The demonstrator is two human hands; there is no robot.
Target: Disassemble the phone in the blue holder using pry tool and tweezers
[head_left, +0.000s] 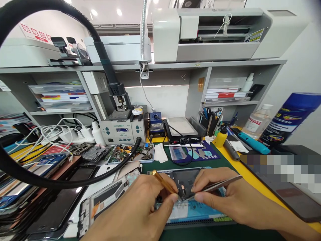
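My left hand (pixel 142 201) is closed around a slim gold-coloured screwdriver (pixel 162 181), its shaft slanting down to the right. Between the fingers of my right hand (pixel 223 197) lies a pair of thin grey metal tweezers (pixel 223 183), whose tips point left. Both tools meet close together over the lower part of an opened phone (pixel 175 175) with a dark interior. What the tips touch is too small to make out. A light blue piece (pixel 198 209) lies along the phone's near side. Under it all is a dark green mat (pixel 200 233).
Stacked phones and screens (pixel 57 201) crowd the left. Behind stand a hot-air station (pixel 122 130), a tray of circuit boards (pixel 147 155) and a flat heating plate (pixel 182 129). A thick black hose (pixel 62 183) loops at left. Bottles and a blue spray can (pixel 292 117) stand right.
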